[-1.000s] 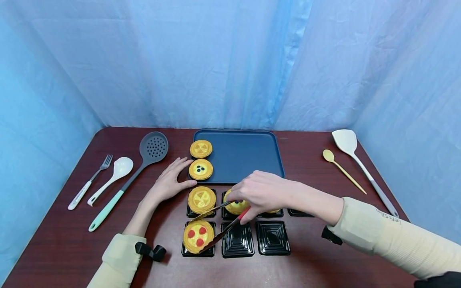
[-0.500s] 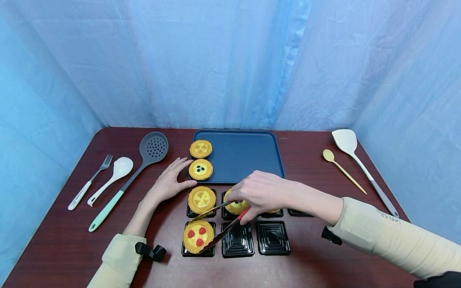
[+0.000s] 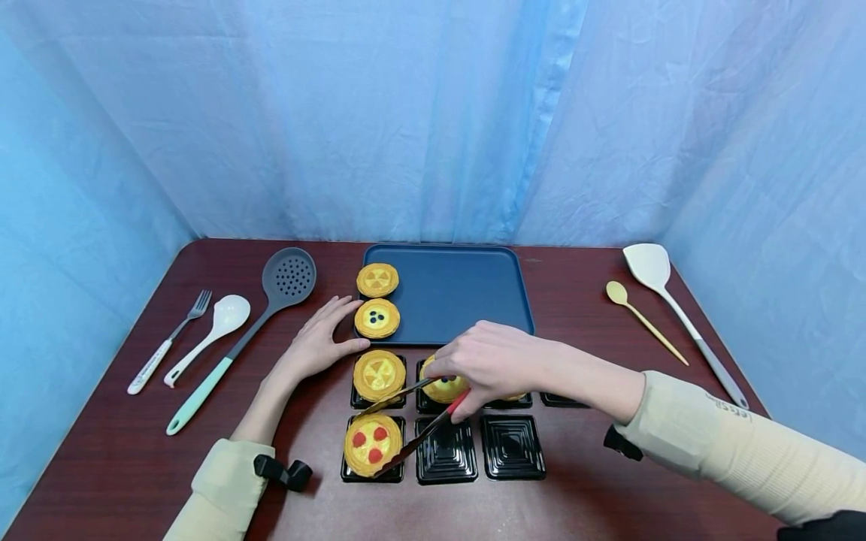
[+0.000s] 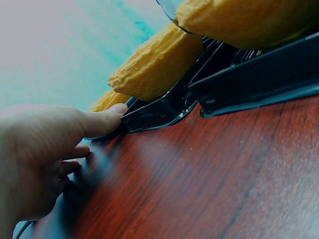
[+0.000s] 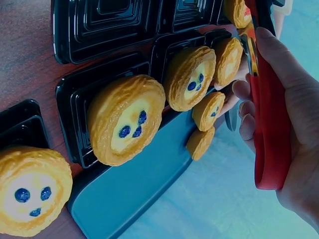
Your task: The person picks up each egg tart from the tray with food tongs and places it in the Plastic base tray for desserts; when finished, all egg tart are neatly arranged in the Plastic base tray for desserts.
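My right hand grips red-handled tongs. Their dark arms spread on either side of a tart with red berry toppings, which sits in a black square tray at the front left. Behind it, another black tray bears a tart with a wedge pattern. My right hand partly hides a blueberry tart in the head view. My left hand lies at the left corner of the blue baking tray, fingers extended, beside a blueberry tart.
Black square trays stand in rows at the front; more blueberry tarts sit to the right. On the left lie a fork, white ladle and slotted skimmer; on the right, a yellow spoon and white turner.
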Available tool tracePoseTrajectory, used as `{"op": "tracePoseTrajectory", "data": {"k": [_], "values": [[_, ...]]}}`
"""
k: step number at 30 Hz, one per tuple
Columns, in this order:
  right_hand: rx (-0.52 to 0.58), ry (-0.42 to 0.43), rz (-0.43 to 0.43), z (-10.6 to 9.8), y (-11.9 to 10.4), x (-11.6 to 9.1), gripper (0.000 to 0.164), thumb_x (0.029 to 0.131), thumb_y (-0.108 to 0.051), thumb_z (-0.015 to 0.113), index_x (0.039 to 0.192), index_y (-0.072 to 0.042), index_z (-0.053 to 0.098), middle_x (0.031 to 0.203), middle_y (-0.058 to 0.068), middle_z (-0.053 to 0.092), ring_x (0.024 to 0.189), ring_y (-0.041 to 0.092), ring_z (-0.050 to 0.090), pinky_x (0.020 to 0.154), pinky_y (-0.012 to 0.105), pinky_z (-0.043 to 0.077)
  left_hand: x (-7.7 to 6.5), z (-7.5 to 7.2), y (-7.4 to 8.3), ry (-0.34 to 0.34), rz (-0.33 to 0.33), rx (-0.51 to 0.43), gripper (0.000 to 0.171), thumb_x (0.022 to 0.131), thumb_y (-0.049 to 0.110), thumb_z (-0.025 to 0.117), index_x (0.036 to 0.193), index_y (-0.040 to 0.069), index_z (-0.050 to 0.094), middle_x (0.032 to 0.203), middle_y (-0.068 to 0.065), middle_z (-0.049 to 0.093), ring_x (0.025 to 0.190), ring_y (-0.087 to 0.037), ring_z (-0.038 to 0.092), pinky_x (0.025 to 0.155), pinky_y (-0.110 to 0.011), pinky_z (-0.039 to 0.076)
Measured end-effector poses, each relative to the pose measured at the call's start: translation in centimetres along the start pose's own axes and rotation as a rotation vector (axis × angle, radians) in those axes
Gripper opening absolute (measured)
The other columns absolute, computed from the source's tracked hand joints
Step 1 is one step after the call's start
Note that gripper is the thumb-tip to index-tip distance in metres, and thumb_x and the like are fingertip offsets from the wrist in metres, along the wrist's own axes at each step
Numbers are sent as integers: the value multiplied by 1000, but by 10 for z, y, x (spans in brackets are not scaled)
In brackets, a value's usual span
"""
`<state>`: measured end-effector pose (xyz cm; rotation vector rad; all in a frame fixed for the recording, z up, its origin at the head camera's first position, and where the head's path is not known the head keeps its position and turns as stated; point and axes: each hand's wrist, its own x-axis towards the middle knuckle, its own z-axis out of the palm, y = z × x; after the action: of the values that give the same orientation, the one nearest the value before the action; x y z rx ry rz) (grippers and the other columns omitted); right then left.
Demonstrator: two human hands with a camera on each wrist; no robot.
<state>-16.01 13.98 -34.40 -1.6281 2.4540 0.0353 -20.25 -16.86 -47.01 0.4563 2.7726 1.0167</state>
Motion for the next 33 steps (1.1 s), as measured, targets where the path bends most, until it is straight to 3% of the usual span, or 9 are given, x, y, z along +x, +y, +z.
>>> {"op": "tracePoseTrajectory", "data": {"k": [5, 11, 18, 26, 33], "values": [[11, -3, 7, 0, 0, 0, 58, 81, -58, 81, 128, -24, 72, 125, -7, 76, 80, 2, 69, 60, 18, 49, 0, 0, 0, -1, 0, 1, 78, 94, 39, 74, 160, 15, 40, 169, -17, 30, 161, -39, 15, 125, -68, 20], [1, 5, 6, -3, 1, -2, 63, 80, -59, 81, 131, -23, 71, 128, -6, 75, 90, 6, 74, 61, 20, 51, 1, 0, 2, 0, 6, -1, 78, 94, 39, 75, 159, 15, 40, 169, -18, 31, 161, -40, 15, 125, -68, 20], [44, 81, 29, -18, 11, -11, 69, 79, -62, 81, 132, -19, 70, 115, -5, 76, 68, 0, 58, 55, 17, 42, 1, 0, 3, -3, 5, 2, 78, 94, 39, 74, 160, 16, 39, 169, -17, 30, 161, -39, 14, 125, -69, 20], [98, 142, 216, -46, 50, -6, 71, 79, -63, 80, 134, -19, 69, 114, -4, 74, 85, 10, 66, 67, 27, 50, -1, -1, 1, -2, -1, 3, 78, 95, 39, 74, 160, 15, 39, 169, -18, 29, 161, -40, 14, 124, -70, 19], [129, 85, 373, -44, 86, 8, 70, 80, -62, 81, 134, -19, 69, 101, -5, 71, 79, 11, 59, 66, 30, 47, -3, 0, 1, -5, -8, 4, 79, 95, 41, 73, 161, 16, 37, 169, -18, 29, 161, -40, 14, 124, -71, 19]]}}
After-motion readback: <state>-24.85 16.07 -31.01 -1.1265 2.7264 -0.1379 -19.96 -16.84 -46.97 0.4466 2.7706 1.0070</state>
